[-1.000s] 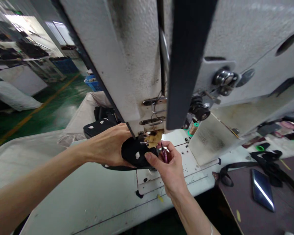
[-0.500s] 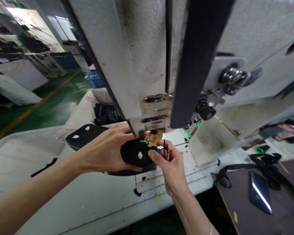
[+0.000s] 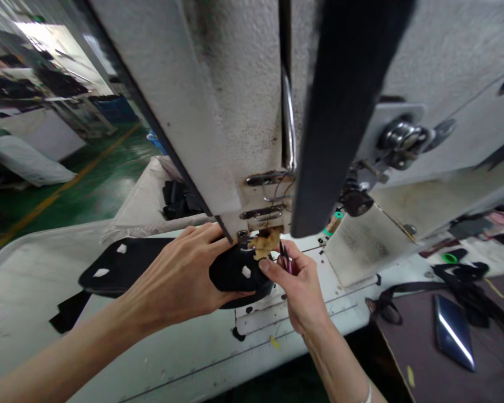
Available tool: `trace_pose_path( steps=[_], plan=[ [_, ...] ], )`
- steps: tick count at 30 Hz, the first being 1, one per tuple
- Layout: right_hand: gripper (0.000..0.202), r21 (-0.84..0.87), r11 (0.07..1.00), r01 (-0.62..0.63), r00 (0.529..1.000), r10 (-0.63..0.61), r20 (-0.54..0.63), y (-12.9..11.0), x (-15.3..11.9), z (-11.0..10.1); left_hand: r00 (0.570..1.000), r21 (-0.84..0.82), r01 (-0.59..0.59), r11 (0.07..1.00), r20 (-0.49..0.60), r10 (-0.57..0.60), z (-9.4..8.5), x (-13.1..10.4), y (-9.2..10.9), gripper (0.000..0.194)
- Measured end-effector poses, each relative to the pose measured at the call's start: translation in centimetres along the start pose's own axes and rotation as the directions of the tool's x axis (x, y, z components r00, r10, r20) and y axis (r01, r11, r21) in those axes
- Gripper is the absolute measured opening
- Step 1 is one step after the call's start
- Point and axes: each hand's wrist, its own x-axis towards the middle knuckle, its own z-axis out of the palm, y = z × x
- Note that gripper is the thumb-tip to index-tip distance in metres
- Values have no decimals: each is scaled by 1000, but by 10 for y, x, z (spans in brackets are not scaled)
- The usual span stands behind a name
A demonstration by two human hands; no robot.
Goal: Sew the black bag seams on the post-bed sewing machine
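A long black padded fabric piece (image 3: 143, 257) with white patches lies under the head of the sewing machine (image 3: 235, 140). My left hand (image 3: 189, 271) is closed around it, thumb along the near edge and fingers over the top. My right hand (image 3: 300, 280) grips a small pair of thread snips (image 3: 285, 260), dark blades pointing up. Its thumb presses the right end of the black piece. A crumpled tan scrap (image 3: 264, 244) covers the needle area, so the needle and the stitch line are hidden.
At the right, a phone (image 3: 453, 331) and black straps (image 3: 407, 286) lie on a brown surface. A green-ended thread spool (image 3: 335, 223) stands behind the machine bed. A cloth-lined bin (image 3: 138, 196) with black pieces sits beyond the pale table (image 3: 185, 358).
The black piece has turned, its left end swinging toward me and left, and my left hand has moved with it. A metal lever now shows in the machine's slot.
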Motion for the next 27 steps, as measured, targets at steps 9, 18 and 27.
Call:
trace_pose_path(
  steps=[9, 18, 27],
  plan=[
    [38, -26, 995, -97, 992, 99, 74, 2, 8, -12, 993, -4, 95, 995, -68, -95, 6, -2, 11, 66],
    [33, 85, 992, -95, 995, 95, -1, 15, -3, -13, 1000, -284, -4, 959, -27, -3, -1, -9, -17, 43],
    [34, 114, 992, -53, 997, 59, -51, 19, -15, -16, 998, -283, -41, 958, -48, 29, -3, 7, -8, 22]
  ],
)
